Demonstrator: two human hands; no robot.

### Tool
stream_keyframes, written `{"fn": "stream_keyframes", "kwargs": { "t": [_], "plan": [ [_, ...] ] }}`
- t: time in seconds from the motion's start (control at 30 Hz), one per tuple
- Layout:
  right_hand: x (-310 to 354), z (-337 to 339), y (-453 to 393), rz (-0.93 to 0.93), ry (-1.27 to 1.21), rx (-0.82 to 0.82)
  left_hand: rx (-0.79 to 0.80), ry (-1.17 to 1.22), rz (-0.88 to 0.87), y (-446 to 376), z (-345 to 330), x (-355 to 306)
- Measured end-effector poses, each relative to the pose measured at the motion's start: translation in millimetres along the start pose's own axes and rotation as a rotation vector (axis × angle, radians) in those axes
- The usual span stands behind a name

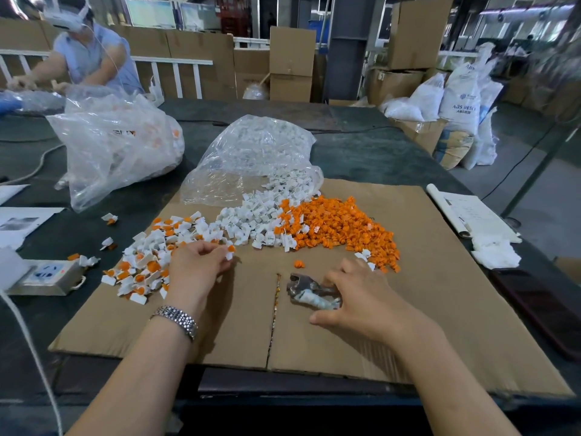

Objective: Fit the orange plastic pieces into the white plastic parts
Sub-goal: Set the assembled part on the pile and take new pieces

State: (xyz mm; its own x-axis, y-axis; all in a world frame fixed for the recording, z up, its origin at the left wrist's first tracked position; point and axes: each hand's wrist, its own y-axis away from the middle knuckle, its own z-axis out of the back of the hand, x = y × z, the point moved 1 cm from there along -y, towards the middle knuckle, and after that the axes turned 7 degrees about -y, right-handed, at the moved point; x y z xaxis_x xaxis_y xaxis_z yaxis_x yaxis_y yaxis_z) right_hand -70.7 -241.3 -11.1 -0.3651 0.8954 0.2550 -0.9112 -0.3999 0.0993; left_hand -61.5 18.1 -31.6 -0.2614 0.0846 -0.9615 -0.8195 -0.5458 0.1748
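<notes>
- The left hand (pixel 201 262) pinches one assembled piece (pixel 230 251), a white part with an orange cap showing, between thumb and fingertips; its grip is clamped on that piece, held just off the cardboard sheet (pixel 440 294) beside the finished pile (pixel 151 262), likely so it can be dropped there.
- The right hand (pixel 361 294) lies spread over a small metal pressing tool (pixel 311 294) in the middle of the cardboard, fingers fairly straight and touching it; its grip is apart, not closed round anything. It seems to be steadying or reaching for the tool.
- The loose orange pieces (pixel 339 228) sit in a heap toward the far right of the cardboard, within reach of the right hand; one stray orange piece (pixel 298 264) lies just beyond the tool.
- The unfitted white parts (pixel 251 221) spill from an open clear bag (pixel 251 152) at the far edge of the cardboard, touching the orange heap, so both supplies feed toward the middle.
- The finished pile sits at the left side of the cardboard, kept apart from the raw stock; a few pieces have strayed onto the dark surface (pixel 361 152).
- Judging by the heaps, much remains to fit.
- A second, fuller bag (pixel 119 146) stands at the far left, and a power strip (pixel 47 275) at the left edge.
</notes>
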Motion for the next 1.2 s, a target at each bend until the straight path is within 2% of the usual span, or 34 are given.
{"fn": "stream_keyframes", "kwargs": {
  "t": [0.1, 0.2, 0.33, 0.47, 0.53, 0.7, 0.87, 1.0, 1.13, 1.2],
  "plan": [
    [-2, 3, -5, 0.007, -0.119, -0.021, -0.058, 0.008, -0.006, -17, 6, 0],
    [-1, 7, -22, 0.009, -0.245, -0.161, -0.093, -0.070, -0.023, -27, 8, 0],
    [-1, 10, -57, -0.016, -0.197, -0.312, -0.189, -0.389, -0.166, -26, 1, 4],
    [0, 5, -86, -0.023, -0.096, -0.285, -0.269, -0.553, -0.319, -15, -6, 2],
    [0, 0, -95, -0.040, -0.055, -0.265, -0.196, -0.546, -0.374, -9, -13, 1],
    [-3, -7, -96, -0.096, -0.087, -0.311, 0.159, -0.617, -0.598, 5, -44, -8],
    [-4, -9, -77, -0.070, -0.311, -0.401, 0.184, -0.782, -0.768, -3, -66, -20],
    [-2, -11, -63, -0.039, -0.445, -0.413, 0.191, -0.963, -0.785, -5, -84, -24],
    [-6, -14, -58, -0.033, -0.474, -0.438, 0.162, -0.966, -0.827, 0, -86, -17],
    [-8, -18, -54, -0.069, -0.599, -0.447, 0.139, -0.912, -0.838, 1, -80, -12]
  ]
}}
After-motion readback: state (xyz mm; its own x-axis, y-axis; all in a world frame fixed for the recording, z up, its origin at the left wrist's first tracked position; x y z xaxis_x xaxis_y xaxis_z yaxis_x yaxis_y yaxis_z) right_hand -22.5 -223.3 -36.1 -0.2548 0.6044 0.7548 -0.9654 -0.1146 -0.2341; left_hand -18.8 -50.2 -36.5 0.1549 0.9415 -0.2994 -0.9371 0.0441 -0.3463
